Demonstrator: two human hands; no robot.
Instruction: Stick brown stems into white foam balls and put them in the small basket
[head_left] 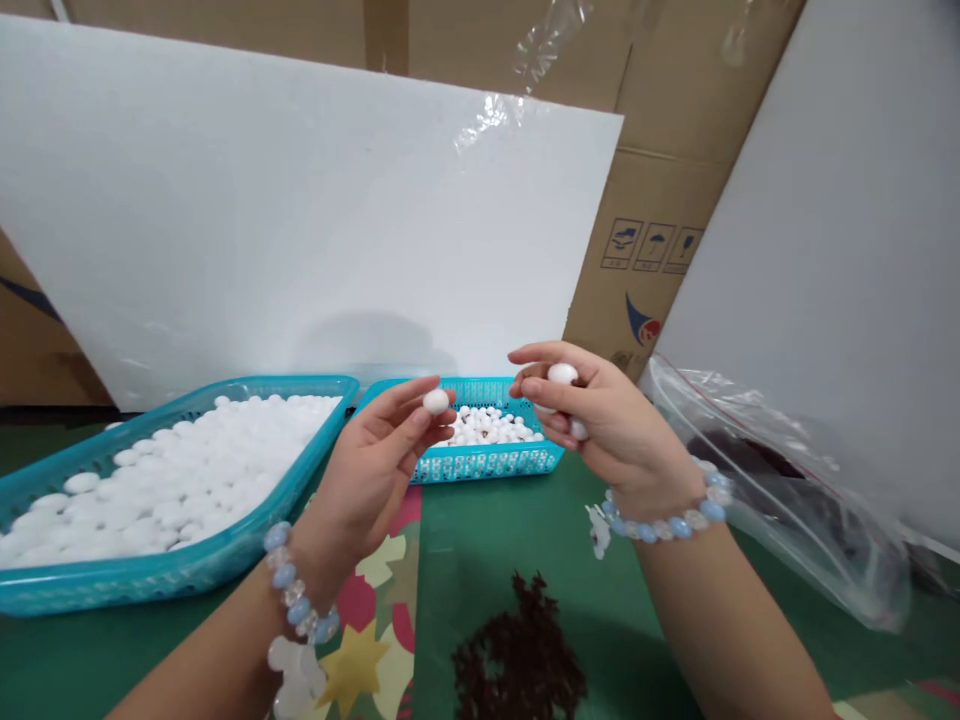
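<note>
Dark pile [519, 650]: a heap of small dark brown pieces lies on the green table cover [480, 540], nearest the camera; its lower edge is cut off by the frame and the pieces cannot be identified.
Patterned mat [375, 610]: star shapes in yellow, red and cream; partly hidden under the left forearm.
Wrists: each carries a blue and clear bead bracelet; the left one [296, 595] has a white charm, cut off at the bottom edge.
Left hand [375, 465]: palm turned up, thumb and forefinger closed on one white bead [436, 401]; the other fingers loosely curled.
Right hand [592, 410]: fingers bunched together, pinching a second white bead [562, 374] at the tips, level with the left one and just apart from it. A further white piece [578, 429] shows lower in the same hand; how it is held cannot be told.
Plastic bag [780, 490]: clear, lying open at right beyond the right wrist; dark contents show through but are hard to make out.
Large teal basket [150, 575]: at left, filled with white beads; its left end is cut off.
Small teal basket [487, 462]: behind the hands, partly hidden by them, holding a shallower layer of white beads.
White board [300, 220]: leans behind both baskets.
Cardboard boxes [660, 200]: stand furthest back.
</note>
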